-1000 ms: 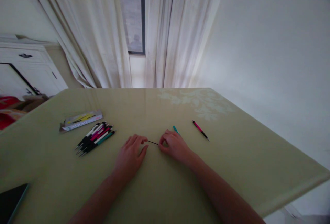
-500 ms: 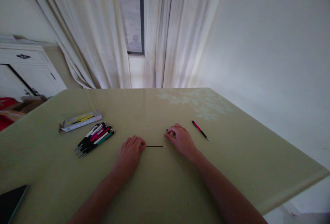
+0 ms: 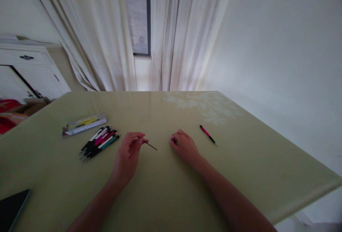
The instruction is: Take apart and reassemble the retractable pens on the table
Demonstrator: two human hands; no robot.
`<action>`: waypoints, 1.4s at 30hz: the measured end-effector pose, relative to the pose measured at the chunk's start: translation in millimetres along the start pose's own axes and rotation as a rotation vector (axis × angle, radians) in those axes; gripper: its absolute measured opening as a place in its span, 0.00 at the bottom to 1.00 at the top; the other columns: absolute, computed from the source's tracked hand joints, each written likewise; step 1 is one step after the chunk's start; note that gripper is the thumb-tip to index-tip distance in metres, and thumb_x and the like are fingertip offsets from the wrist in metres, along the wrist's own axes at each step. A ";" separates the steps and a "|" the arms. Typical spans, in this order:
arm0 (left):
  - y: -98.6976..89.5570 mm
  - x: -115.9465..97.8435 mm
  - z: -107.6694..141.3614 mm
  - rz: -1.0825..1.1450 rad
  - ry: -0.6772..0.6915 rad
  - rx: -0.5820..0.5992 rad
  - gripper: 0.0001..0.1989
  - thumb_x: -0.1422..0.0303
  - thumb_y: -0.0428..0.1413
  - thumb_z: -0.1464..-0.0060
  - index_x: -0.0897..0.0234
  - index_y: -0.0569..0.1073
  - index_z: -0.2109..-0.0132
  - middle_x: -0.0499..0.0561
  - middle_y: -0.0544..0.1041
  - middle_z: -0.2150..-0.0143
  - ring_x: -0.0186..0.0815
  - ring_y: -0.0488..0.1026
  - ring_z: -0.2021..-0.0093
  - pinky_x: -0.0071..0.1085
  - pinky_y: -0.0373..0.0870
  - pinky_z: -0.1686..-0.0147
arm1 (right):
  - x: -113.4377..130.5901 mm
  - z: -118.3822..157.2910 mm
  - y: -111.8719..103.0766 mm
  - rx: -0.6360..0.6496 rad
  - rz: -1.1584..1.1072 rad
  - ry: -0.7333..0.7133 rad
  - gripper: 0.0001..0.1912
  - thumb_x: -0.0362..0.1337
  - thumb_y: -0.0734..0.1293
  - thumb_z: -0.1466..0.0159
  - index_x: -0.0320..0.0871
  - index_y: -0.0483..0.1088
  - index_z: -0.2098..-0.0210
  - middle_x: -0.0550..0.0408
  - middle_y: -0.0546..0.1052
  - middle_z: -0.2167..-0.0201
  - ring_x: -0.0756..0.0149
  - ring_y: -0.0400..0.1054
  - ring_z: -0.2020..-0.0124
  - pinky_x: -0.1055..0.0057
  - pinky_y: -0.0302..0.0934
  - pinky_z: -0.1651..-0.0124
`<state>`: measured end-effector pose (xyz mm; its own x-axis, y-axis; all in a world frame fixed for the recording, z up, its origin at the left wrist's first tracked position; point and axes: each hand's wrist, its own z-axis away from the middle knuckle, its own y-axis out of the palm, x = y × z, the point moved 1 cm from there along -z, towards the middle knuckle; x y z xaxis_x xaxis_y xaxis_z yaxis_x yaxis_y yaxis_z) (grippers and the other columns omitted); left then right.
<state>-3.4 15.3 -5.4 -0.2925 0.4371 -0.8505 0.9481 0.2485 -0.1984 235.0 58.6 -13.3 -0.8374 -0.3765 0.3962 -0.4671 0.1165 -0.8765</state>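
My left hand (image 3: 127, 155) is lifted a little off the green table (image 3: 165, 189) and pinches one end of a thin dark refill rod (image 3: 151, 146), which slants down to the right. My right hand (image 3: 185, 147) rests on the table to the right of the rod, fingers curled around a pen body (image 3: 174, 140) whose dark tip shows at the fingertips. A pile of several pens (image 3: 98, 142) lies left of my left hand. A single pink and black pen (image 3: 208, 135) lies right of my right hand.
A flat pen box (image 3: 84, 124) lies behind the pile. A dark tablet corner (image 3: 12, 209) shows at the lower left. White curtains (image 3: 112, 32) and a window stand behind the table; a white cabinet (image 3: 24, 72) is at the left.
My left hand has picked the thin rod up from the table and drawn it left. My right hand, which earlier pulled the pen body off the rod, has stayed near the same spot.
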 end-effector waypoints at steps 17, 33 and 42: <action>8.3 -3.0 11.4 -0.266 0.110 0.365 0.12 0.59 0.54 0.32 0.58 0.81 0.56 0.51 0.84 0.60 0.39 0.81 0.60 0.35 0.77 0.57 | 27.4 8.6 -19.9 0.141 -0.661 -0.160 0.06 0.39 0.71 0.34 0.43 0.78 0.63 0.55 0.81 0.67 0.68 0.71 0.68 0.72 0.63 0.64; 11.7 -2.4 15.8 -0.326 0.196 0.413 0.14 0.58 0.54 0.31 0.58 0.81 0.55 0.51 0.85 0.61 0.40 0.80 0.60 0.35 0.76 0.57 | 33.5 15.2 -15.9 0.169 -0.593 -0.187 0.04 0.37 0.72 0.35 0.44 0.75 0.61 0.57 0.81 0.66 0.67 0.75 0.64 0.72 0.65 0.61; 9.8 -2.1 16.1 -0.438 0.129 0.526 0.15 0.60 0.49 0.29 0.56 0.80 0.52 0.49 0.85 0.58 0.40 0.82 0.60 0.34 0.76 0.57 | 25.1 10.1 -27.1 -0.006 -0.298 -0.057 0.06 0.40 0.66 0.29 0.44 0.72 0.60 0.55 0.80 0.66 0.66 0.74 0.66 0.71 0.62 0.61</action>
<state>8.6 2.9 -13.4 -0.6437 0.4991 -0.5801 0.6642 -0.0121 -0.7475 229.5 36.8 17.6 -0.6462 -0.4460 0.6193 -0.6914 -0.0015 -0.7225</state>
